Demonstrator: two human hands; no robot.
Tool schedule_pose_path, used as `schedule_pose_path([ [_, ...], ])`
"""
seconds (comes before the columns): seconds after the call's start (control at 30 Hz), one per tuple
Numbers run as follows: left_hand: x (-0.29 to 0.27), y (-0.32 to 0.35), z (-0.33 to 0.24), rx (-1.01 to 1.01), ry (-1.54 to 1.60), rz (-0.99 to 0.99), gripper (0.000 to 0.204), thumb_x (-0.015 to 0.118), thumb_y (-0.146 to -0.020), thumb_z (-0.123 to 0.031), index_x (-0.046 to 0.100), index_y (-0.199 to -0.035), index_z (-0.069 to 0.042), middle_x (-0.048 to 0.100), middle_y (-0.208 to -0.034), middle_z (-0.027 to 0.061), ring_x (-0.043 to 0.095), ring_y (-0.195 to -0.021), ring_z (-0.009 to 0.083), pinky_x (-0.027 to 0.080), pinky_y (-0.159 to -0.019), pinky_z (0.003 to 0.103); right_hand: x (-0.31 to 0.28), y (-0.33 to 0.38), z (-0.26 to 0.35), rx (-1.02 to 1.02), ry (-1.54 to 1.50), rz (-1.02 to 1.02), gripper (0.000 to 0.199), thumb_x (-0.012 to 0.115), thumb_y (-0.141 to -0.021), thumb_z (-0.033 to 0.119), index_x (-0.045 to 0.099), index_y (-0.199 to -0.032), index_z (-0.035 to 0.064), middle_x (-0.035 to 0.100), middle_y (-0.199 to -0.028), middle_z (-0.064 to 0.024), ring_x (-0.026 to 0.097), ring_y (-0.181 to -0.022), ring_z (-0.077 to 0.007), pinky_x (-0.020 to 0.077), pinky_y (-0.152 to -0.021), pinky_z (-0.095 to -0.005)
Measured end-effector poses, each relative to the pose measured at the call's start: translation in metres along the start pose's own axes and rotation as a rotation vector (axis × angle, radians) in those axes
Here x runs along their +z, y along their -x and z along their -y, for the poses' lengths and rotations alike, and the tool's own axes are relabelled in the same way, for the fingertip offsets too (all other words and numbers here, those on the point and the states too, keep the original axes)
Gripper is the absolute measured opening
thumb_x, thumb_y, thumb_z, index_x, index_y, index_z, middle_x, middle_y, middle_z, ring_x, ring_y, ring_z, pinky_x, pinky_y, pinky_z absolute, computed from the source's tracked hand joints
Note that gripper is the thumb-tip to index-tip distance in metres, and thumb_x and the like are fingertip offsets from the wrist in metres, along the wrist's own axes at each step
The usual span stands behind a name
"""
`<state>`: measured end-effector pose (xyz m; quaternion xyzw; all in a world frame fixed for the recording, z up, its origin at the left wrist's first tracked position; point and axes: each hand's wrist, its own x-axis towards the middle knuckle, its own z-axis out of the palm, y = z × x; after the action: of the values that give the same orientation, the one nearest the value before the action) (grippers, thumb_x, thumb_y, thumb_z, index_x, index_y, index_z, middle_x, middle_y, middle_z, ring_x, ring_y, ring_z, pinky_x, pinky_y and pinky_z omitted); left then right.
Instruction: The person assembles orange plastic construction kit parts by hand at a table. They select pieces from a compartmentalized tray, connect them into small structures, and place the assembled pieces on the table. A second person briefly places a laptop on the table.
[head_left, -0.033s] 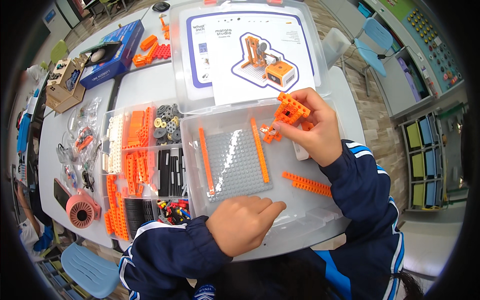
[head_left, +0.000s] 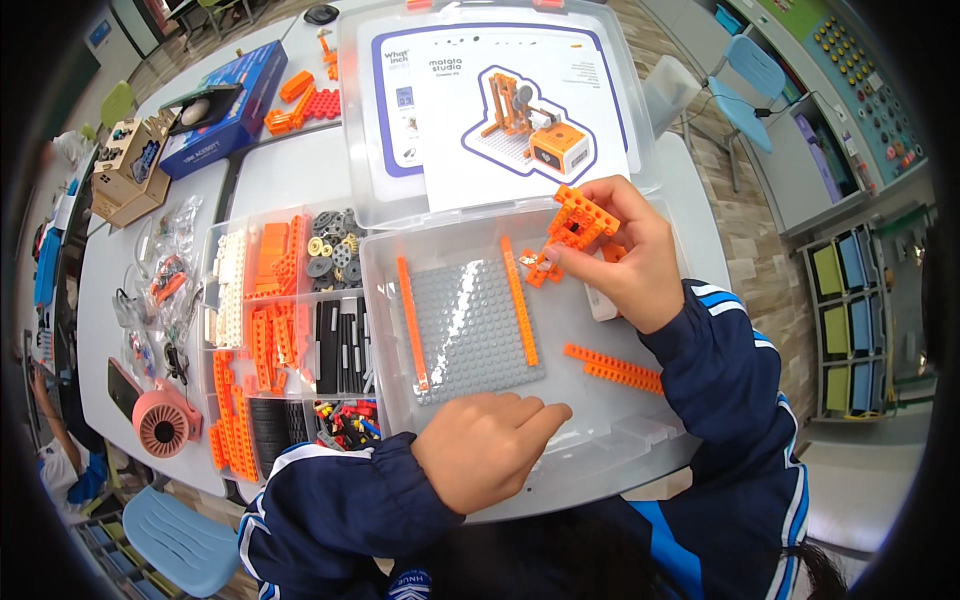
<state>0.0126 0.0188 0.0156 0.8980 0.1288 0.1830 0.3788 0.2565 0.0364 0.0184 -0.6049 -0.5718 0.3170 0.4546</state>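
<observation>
In my right hand (head_left: 635, 255) I hold an assembly of orange building bricks (head_left: 580, 222), pinched between thumb and fingers above the right part of a clear plastic bin (head_left: 585, 405). My left hand (head_left: 490, 448) is closed over the bin's near side, index finger bent outward and the palm side hidden. A grey studded baseplate (head_left: 470, 330) lies in the bin, with one long orange beam (head_left: 412, 322) along its left edge and another orange beam (head_left: 520, 302) along its right. Loose orange beams (head_left: 615, 368) sit near my right forearm. A white piece (head_left: 602, 303) is partly covered by my right hand.
A divided parts box (head_left: 290, 300) stands left of the bin. The bin's raised lid (head_left: 640, 120) carries a picture sheet (head_left: 530, 150). A pink fan (head_left: 163, 422), bagged wires (head_left: 165, 275), a blue box (head_left: 225, 110) and more orange bricks (head_left: 300, 105) are on the tables.
</observation>
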Motion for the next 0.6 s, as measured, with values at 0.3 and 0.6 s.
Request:
schedule_pose_path([
  [0.3,-0.0017,-0.0015,-0.0015,-0.010,-0.011,0.023,0.027,0.066,-0.087,0.000,0.066,-0.113,-0.001,0.066,-0.081,0.0122,0.067,-0.072,0.0321,0.053,-0.062,0.041,-0.0007,-0.0011,0.0003,-0.029,0.041,0.025,0.052,0.081,-0.082,-0.003,0.053,-0.126,0.0010,0.064,-0.112,-0.0073,0.066,-0.103,-0.0119,0.0567,-0.089,-0.0273],
  [0.6,-0.0029,-0.0024,-0.0032,-0.018,-0.021,0.032,0.025,0.067,-0.087,0.000,0.067,-0.113,-0.001,0.067,-0.081,0.0121,0.067,-0.072,0.0320,0.054,-0.063,0.040,-0.0072,-0.0044,0.0006,0.031,-0.071,0.126,0.060,0.081,-0.079,-0.006,0.051,-0.130,0.0024,0.060,-0.119,-0.0071,0.061,-0.112,-0.0125,0.0509,-0.100,-0.0302],
])
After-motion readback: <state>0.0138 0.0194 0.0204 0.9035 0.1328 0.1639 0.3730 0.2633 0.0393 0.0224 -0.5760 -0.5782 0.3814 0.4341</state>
